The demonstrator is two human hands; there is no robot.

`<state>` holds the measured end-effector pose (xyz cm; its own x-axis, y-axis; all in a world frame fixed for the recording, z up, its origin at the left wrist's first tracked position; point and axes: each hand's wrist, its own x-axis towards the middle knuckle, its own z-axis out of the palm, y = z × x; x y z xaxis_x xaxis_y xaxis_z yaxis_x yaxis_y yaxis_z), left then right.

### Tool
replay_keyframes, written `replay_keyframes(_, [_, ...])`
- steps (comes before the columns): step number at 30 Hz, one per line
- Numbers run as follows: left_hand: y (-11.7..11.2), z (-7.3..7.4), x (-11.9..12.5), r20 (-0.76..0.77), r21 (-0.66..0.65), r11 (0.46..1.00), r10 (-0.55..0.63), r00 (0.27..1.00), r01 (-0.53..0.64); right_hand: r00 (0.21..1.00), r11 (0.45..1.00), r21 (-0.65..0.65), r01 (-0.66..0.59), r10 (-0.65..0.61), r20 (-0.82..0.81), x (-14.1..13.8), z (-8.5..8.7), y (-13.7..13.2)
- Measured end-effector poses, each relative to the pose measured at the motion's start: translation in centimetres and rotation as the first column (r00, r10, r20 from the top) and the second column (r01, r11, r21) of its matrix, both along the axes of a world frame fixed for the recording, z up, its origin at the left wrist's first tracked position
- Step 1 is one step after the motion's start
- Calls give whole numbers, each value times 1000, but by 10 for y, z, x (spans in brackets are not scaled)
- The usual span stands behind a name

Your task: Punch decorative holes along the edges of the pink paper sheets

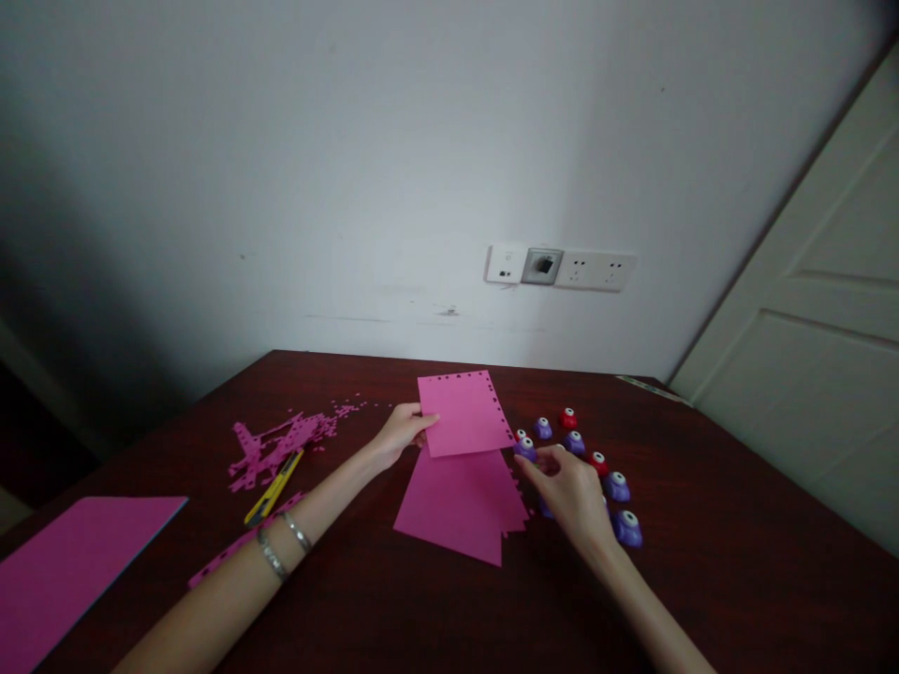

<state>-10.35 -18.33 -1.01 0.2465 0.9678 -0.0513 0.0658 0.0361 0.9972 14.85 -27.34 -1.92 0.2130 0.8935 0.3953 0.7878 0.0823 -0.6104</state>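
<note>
The left hand (402, 434) has its grip closed on the near-left edge of the punched sheet (464, 414), raised over the counter (337, 618). At that sheet's near-right corner, the right hand (572, 489) has its grip closed around a purple punch (524, 450); whether paper sits in its slot is hard to tell. With only one edge pinched, the sheet could swing and skew a hole. Loose pink paper (449, 510) just below the sheet might get nudged, and punches (627, 529) right of it knocked by the wrist.

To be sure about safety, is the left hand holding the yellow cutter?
No, the left hand holds a pink sheet, and the yellow cutter lies on the table.
</note>
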Motion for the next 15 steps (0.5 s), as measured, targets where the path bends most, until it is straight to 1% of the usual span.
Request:
replay_keyframes(6, [2,-4,2,20,10,1000,-2,1000,2,999,1000,13,0,0,51,0,-2,1])
replay_keyframes(11, [-1,0,2,10,2,1000,3,1000,-3,994,1000,22,6,-8,105,0,-3,0])
replay_keyframes(15, [-3,3,1,21,-4,1000,-11,1000,11,993,1000,8,2,-3,117,0,-3,0])
